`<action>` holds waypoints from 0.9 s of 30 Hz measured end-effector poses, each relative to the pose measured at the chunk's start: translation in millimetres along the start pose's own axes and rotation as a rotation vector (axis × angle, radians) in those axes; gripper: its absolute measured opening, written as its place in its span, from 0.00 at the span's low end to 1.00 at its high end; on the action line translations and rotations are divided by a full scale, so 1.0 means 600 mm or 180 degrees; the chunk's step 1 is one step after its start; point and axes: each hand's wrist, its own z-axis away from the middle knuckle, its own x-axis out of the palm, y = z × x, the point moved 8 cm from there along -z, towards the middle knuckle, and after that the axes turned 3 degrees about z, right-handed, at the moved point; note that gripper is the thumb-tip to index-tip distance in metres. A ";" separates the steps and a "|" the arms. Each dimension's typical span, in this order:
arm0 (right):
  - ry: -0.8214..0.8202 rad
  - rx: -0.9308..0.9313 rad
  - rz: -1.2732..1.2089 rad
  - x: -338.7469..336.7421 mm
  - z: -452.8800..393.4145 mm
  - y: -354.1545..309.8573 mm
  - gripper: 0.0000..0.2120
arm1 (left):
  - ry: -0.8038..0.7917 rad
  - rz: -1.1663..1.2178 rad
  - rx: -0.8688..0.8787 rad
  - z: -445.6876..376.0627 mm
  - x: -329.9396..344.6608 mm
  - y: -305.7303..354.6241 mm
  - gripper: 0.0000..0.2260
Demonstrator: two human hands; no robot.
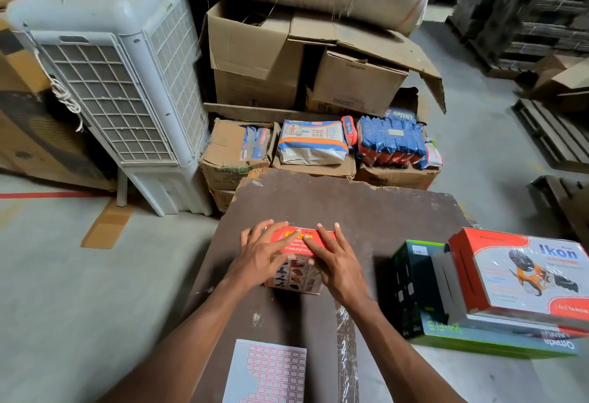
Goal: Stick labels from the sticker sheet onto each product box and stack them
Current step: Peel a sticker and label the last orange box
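A small red and white product box stands in the middle of the brown table. My left hand lies flat on its top from the left, fingers straight. My right hand rests on the top from the right, fingers straight too. The fingertips of both hands press on the red top face. The sticker sheet, white with a grid of pink-edged labels, lies on the table near the front edge. Whether a label is under my fingers is hidden.
At the right stands a stack: a red Ikon box on a flat green box, with a black box beside it. Behind the table are cardboard cartons, diaper packs and a white air cooler.
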 end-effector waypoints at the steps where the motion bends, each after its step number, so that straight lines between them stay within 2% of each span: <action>1: 0.0002 -0.0007 -0.0008 0.000 0.000 -0.001 0.24 | -0.0053 -0.0025 0.0000 -0.004 -0.002 0.005 0.23; 3: -0.0008 0.0005 -0.0035 0.002 -0.002 0.000 0.24 | -0.0102 -0.0073 -0.0029 -0.008 0.000 0.014 0.22; 6: 0.0027 0.0061 0.0065 0.004 -0.008 0.003 0.26 | -0.0011 -0.0013 -0.0094 -0.009 0.005 0.019 0.26; 12: 0.0094 0.0125 -0.0002 0.004 0.006 -0.019 0.33 | 0.0142 0.0195 0.0008 -0.003 -0.002 0.027 0.29; 15: 0.0644 0.0090 -0.0051 -0.021 0.022 -0.045 0.31 | 0.0136 0.0252 0.0042 -0.003 -0.004 0.026 0.27; 18: 0.1150 -0.0001 -0.0116 -0.019 0.062 -0.095 0.22 | 0.0119 0.0297 0.0015 -0.003 -0.004 0.028 0.25; 20: 0.0812 -0.0047 -0.0180 0.035 0.092 -0.128 0.15 | 0.0133 0.0309 -0.0004 -0.003 -0.002 0.028 0.25; 22: -0.0071 -0.0040 -0.0380 0.118 0.120 -0.152 0.11 | 0.0169 0.0327 -0.0018 -0.001 0.001 0.026 0.26; 24: -0.0940 -0.0018 -0.0580 0.198 0.157 -0.170 0.11 | 0.0183 0.0367 -0.0025 0.000 0.002 0.024 0.26; 27: -0.1838 -0.0010 -0.0719 0.272 0.204 -0.201 0.15 | 0.0203 0.0446 -0.0016 0.000 0.001 0.023 0.24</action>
